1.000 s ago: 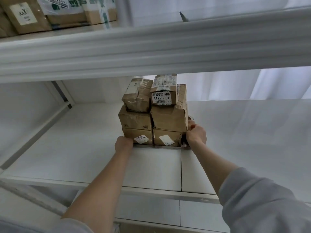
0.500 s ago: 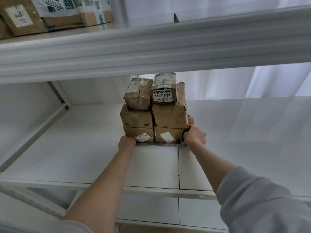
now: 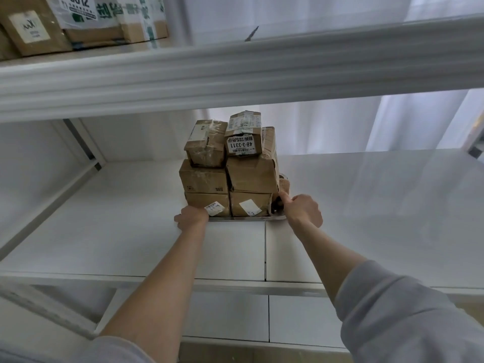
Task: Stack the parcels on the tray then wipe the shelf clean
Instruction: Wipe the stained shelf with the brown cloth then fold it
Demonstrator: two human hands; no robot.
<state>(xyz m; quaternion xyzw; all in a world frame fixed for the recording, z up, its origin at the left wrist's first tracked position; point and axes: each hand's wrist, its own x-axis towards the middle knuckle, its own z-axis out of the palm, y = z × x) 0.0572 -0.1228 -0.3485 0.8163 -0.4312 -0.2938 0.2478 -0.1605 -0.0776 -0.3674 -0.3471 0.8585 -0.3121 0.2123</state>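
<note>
- From my remote seat I see six brown cardboard parcels (image 3: 230, 174) stacked three layers high, two to a layer, on a flat metal tray (image 3: 246, 218).
- The tray sits on the white shelf (image 3: 104, 231), towards the middle, with its near rim showing under the bottom boxes.
- The left hand (image 3: 192, 218) is at the tray's near left corner, touching the bottom left parcel. Its fingers are curled round the tray edge, with their tips hidden.
- The right hand (image 3: 303, 209) is at the tray's right end. Its fingers are closed on the rim and its thumb is raised against the bottom right parcel.
- The top right parcel carries a white label (image 3: 241, 146), upside down to me, reading "48-3-3311" above a barcode. It also has a large "5" among characters I cannot read.
- Each bottom parcel has a small white sticker (image 3: 250, 205). The writing on both is too blurred to read.
- More boxes (image 3: 34, 32) stand on the upper shelf (image 3: 235, 74) at the top left. One has a white tag printed "3012" (image 3: 78, 2) over green lettering.
- A pale curtain (image 3: 327, 127) hangs behind the shelving.
</note>
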